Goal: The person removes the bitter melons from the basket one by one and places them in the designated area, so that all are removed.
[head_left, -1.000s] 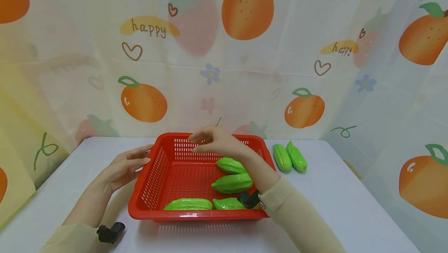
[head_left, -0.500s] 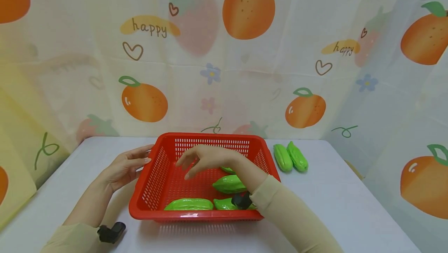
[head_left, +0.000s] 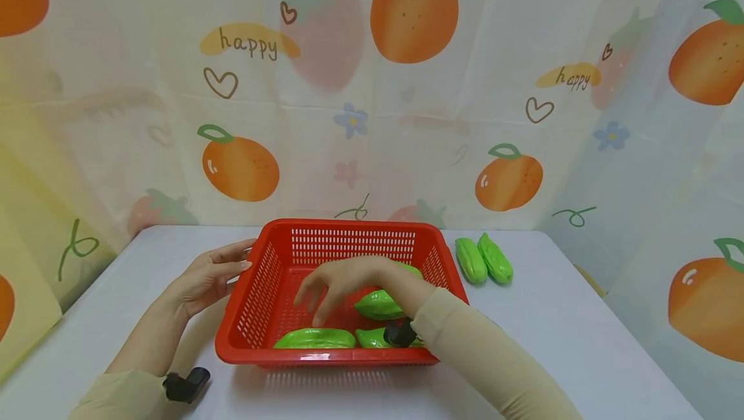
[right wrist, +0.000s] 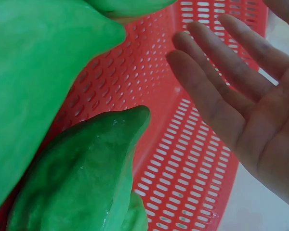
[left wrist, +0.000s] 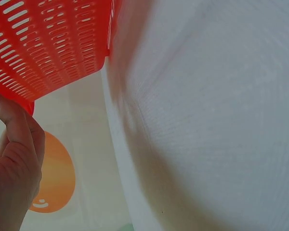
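Note:
A red plastic basket [head_left: 325, 356] with slotted walls stands on the table. My left hand [head_left: 210, 278] holds its left rim, thumb and fingers at the lip; the left wrist view shows the hand [left wrist: 17, 149] bent at the basket's edge. Inside, several glossy green ridged fruits with pointed ends lie at the right and front; one is the front-left green fruit [head_left: 315, 338], another the middle green fruit [head_left: 380, 304]. My right hand [head_left: 343, 281] hangs over the basket's middle, fingers loosely bent and holding nothing, fingertips just above the front-left fruit. The forearm partly hides the right-hand fruits.
Two more of the green fruits [head_left: 471, 261] lie side by side on the white table [head_left: 558, 323], right of the basket. A fruit-patterned curtain [head_left: 372, 116] hangs behind the table. Black wrist cameras [head_left: 186, 384] sit at both cuffs.
My right hand has come down and toward the front, from above the back of the basket to low inside it. My left hand has stayed at the rim; the fruits have not moved.

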Demonstrator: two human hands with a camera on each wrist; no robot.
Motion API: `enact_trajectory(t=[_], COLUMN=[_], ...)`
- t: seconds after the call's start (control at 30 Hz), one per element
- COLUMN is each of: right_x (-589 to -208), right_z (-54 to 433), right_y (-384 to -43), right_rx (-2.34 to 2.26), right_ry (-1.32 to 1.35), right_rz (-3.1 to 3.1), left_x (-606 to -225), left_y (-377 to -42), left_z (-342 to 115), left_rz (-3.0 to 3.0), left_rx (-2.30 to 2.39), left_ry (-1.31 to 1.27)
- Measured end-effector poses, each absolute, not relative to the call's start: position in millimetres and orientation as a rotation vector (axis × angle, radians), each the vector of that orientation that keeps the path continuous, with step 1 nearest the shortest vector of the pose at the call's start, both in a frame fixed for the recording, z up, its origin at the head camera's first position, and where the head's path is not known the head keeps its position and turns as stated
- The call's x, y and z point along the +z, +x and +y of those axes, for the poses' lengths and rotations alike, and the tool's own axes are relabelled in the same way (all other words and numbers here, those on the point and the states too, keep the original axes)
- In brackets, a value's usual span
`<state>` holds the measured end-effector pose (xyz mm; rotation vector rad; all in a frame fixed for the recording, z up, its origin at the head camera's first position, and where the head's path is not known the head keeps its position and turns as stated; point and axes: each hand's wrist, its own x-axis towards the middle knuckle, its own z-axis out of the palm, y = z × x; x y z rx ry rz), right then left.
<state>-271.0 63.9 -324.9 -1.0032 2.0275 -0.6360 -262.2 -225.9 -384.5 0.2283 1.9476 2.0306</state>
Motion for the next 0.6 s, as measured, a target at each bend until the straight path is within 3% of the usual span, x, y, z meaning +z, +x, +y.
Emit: enact_trajectory(t=[0.6], right_x=[-335.8], right_z=[54.2], right_y=[-267.6], right_rx=[-0.424], right_ry=[-0.989], right_rz=[1.917], left_x=[-383.3], left_y=[-262.1], left_z=[-222.7], left_rz=[1.945], left_rx=[2.041], left_ry=[0.226])
